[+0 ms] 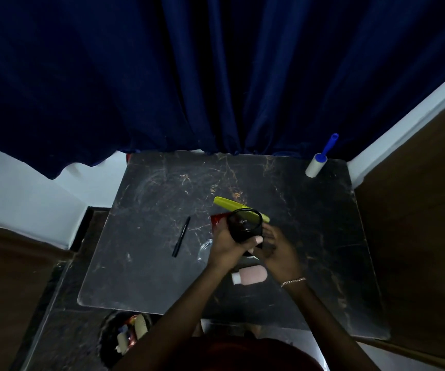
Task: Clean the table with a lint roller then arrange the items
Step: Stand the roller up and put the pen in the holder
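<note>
A black mesh cup is lifted above the middle of the dark marble table. My left hand is wrapped around its side, and my right hand touches its lower end. Seen partly through the mesh, a yellow-green comb and a red item lie behind the cup. A black pen lies to the left. Below my hands sits a small pink bottle with a white cap. A clear glass is mostly hidden by my left hand. The lint roller with a blue handle stands at the far right corner.
A dark blue curtain hangs right behind the table's far edge. Brown panels flank the table, one on the right and one on the left. A black bin with rubbish stands on the floor at the near left.
</note>
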`<action>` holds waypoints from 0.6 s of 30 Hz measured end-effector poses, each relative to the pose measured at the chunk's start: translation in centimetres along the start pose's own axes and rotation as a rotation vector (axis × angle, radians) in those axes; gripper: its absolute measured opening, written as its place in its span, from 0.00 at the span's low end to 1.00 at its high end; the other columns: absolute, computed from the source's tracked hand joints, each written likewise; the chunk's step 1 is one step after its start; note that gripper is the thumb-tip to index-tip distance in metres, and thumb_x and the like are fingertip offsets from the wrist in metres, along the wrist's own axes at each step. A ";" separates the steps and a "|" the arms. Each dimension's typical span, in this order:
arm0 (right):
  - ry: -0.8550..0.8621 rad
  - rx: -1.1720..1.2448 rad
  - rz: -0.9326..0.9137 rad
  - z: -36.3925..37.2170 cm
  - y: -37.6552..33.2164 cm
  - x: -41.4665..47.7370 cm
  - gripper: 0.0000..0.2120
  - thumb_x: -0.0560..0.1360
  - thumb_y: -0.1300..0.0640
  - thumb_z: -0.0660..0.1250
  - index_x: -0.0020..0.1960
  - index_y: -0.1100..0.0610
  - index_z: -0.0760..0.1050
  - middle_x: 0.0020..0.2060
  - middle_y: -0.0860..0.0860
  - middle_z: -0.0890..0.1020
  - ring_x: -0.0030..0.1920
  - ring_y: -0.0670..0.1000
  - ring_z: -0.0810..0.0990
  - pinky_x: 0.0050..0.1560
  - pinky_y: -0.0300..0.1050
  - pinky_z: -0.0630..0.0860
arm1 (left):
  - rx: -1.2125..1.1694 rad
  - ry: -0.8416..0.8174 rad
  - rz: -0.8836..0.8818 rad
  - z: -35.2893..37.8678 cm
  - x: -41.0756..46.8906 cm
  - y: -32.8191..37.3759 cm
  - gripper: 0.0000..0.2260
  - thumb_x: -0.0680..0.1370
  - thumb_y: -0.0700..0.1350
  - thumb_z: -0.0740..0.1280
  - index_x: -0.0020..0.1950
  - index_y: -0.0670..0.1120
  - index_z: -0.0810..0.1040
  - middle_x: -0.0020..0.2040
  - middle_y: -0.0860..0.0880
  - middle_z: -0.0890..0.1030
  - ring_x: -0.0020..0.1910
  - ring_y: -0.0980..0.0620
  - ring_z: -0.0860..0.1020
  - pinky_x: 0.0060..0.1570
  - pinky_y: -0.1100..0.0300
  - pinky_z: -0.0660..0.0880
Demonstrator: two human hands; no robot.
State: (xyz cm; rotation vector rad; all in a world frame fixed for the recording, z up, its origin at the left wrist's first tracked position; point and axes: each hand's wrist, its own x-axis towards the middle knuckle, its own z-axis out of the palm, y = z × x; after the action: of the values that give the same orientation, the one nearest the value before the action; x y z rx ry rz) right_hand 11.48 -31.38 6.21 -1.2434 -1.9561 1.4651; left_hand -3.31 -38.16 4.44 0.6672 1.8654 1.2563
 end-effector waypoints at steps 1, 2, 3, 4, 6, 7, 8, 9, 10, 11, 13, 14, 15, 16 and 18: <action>-0.003 -0.003 -0.019 0.9 -0.4 -0.1 0.29 0.68 0.59 0.78 0.66 0.49 0.72 0.60 0.42 0.80 0.57 0.40 0.80 0.53 0.31 0.76 | -0.006 0.004 -0.004 -1.0 -0.1 -0.1 0.40 0.60 0.59 0.84 0.67 0.50 0.72 0.61 0.51 0.83 0.61 0.54 0.82 0.61 0.46 0.81; -0.009 -0.006 -0.031 1.8 -0.7 -0.2 0.29 0.69 0.58 0.78 0.66 0.48 0.72 0.60 0.42 0.79 0.58 0.40 0.79 0.54 0.33 0.76 | -0.006 0.011 0.006 -2.1 -0.3 -0.3 0.39 0.60 0.57 0.84 0.67 0.51 0.72 0.61 0.52 0.83 0.60 0.56 0.82 0.61 0.48 0.81; -0.017 -0.009 -0.038 2.7 -1.0 -0.3 0.29 0.69 0.58 0.78 0.66 0.49 0.72 0.61 0.42 0.79 0.59 0.40 0.78 0.55 0.35 0.76 | -0.001 0.015 0.007 -3.1 -0.4 -0.4 0.38 0.61 0.56 0.84 0.67 0.52 0.72 0.60 0.54 0.83 0.60 0.58 0.82 0.61 0.51 0.81; -0.025 -0.010 -0.036 3.6 -1.2 -0.4 0.29 0.69 0.58 0.78 0.67 0.51 0.72 0.62 0.43 0.79 0.60 0.40 0.78 0.57 0.36 0.76 | 0.004 0.021 0.017 -4.1 -0.6 -0.7 0.37 0.62 0.54 0.84 0.66 0.54 0.72 0.60 0.55 0.83 0.59 0.60 0.82 0.60 0.53 0.81; -0.046 -0.017 -0.043 5.0 -1.9 -0.6 0.29 0.70 0.61 0.77 0.68 0.51 0.71 0.61 0.42 0.79 0.59 0.39 0.78 0.56 0.33 0.75 | 0.018 0.028 0.036 -6.0 -0.8 -1.3 0.35 0.63 0.51 0.84 0.66 0.55 0.72 0.59 0.57 0.83 0.59 0.63 0.81 0.60 0.56 0.80; -0.064 -0.022 -0.052 5.7 -2.1 -0.6 0.29 0.70 0.62 0.76 0.67 0.50 0.71 0.60 0.40 0.79 0.58 0.39 0.79 0.55 0.32 0.75 | 0.034 0.032 0.043 -7.0 -1.0 -1.6 0.34 0.64 0.51 0.84 0.65 0.56 0.72 0.59 0.58 0.83 0.59 0.63 0.81 0.60 0.57 0.79; -0.076 -0.022 -0.065 6.4 -2.4 -0.6 0.28 0.70 0.63 0.76 0.66 0.51 0.72 0.60 0.38 0.79 0.58 0.39 0.79 0.55 0.32 0.75 | 0.039 0.035 0.049 -7.9 -1.1 -1.8 0.34 0.63 0.51 0.84 0.64 0.58 0.72 0.59 0.58 0.83 0.59 0.63 0.81 0.60 0.57 0.79; -0.079 -0.038 -0.081 7.3 -2.5 -0.6 0.27 0.70 0.63 0.75 0.66 0.52 0.72 0.59 0.38 0.79 0.58 0.38 0.79 0.55 0.34 0.76 | 0.042 0.042 0.046 -8.8 -1.2 -2.3 0.34 0.63 0.51 0.84 0.63 0.61 0.72 0.59 0.58 0.83 0.60 0.62 0.81 0.60 0.57 0.79; -0.086 -0.055 -0.093 8.0 -2.6 -0.5 0.27 0.71 0.63 0.75 0.67 0.54 0.72 0.59 0.39 0.79 0.57 0.38 0.79 0.55 0.36 0.78 | 0.039 0.046 0.043 -9.5 -1.2 -2.8 0.34 0.63 0.50 0.85 0.62 0.62 0.72 0.59 0.58 0.83 0.59 0.61 0.81 0.59 0.58 0.79; -0.104 -0.068 -0.094 8.7 -2.6 -0.4 0.27 0.71 0.63 0.74 0.67 0.54 0.71 0.60 0.40 0.79 0.58 0.39 0.79 0.55 0.39 0.79 | 0.037 0.042 0.036 -10.4 -1.3 -3.2 0.34 0.64 0.48 0.85 0.62 0.63 0.71 0.59 0.58 0.83 0.59 0.62 0.81 0.58 0.60 0.79; -0.151 -0.091 -0.094 10.3 -2.9 -0.1 0.27 0.70 0.61 0.72 0.68 0.52 0.71 0.60 0.44 0.80 0.58 0.40 0.80 0.57 0.41 0.79 | 0.027 0.036 0.033 -11.9 -1.6 -3.8 0.34 0.66 0.45 0.84 0.64 0.62 0.70 0.60 0.59 0.82 0.59 0.65 0.80 0.55 0.67 0.77; -0.169 -0.113 -0.091 11.1 -3.0 0.2 0.27 0.70 0.60 0.72 0.67 0.51 0.70 0.59 0.44 0.80 0.58 0.41 0.80 0.57 0.40 0.78 | 0.030 0.040 0.030 -12.8 -1.6 -4.2 0.35 0.66 0.44 0.84 0.64 0.62 0.69 0.60 0.60 0.82 0.58 0.67 0.80 0.53 0.70 0.76; -0.184 -0.129 -0.086 11.8 -3.0 0.6 0.26 0.71 0.60 0.72 0.67 0.50 0.71 0.58 0.44 0.80 0.57 0.41 0.80 0.57 0.39 0.77 | 0.035 0.044 0.024 -13.5 -1.7 -4.7 0.35 0.66 0.44 0.84 0.65 0.61 0.69 0.60 0.61 0.81 0.57 0.70 0.79 0.52 0.72 0.75; -0.200 -0.136 -0.073 12.6 -3.2 0.9 0.26 0.71 0.60 0.73 0.67 0.50 0.71 0.57 0.44 0.81 0.56 0.41 0.80 0.57 0.38 0.77 | 0.040 0.055 0.024 -14.4 -1.8 -5.0 0.36 0.66 0.44 0.85 0.65 0.60 0.69 0.60 0.61 0.80 0.56 0.71 0.78 0.53 0.73 0.75; -0.230 -0.140 -0.053 14.0 -3.5 1.7 0.25 0.71 0.59 0.73 0.66 0.50 0.72 0.56 0.46 0.82 0.54 0.42 0.81 0.57 0.39 0.77 | 0.055 0.078 0.016 -16.0 -2.1 -5.7 0.38 0.64 0.50 0.85 0.68 0.59 0.69 0.62 0.61 0.80 0.60 0.67 0.78 0.57 0.65 0.76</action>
State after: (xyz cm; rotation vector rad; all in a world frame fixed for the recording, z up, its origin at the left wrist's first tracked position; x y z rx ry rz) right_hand -1.26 -37.97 3.83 -1.1113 -2.2588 1.5251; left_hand -15.37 -50.26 3.23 0.6720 1.9679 1.2617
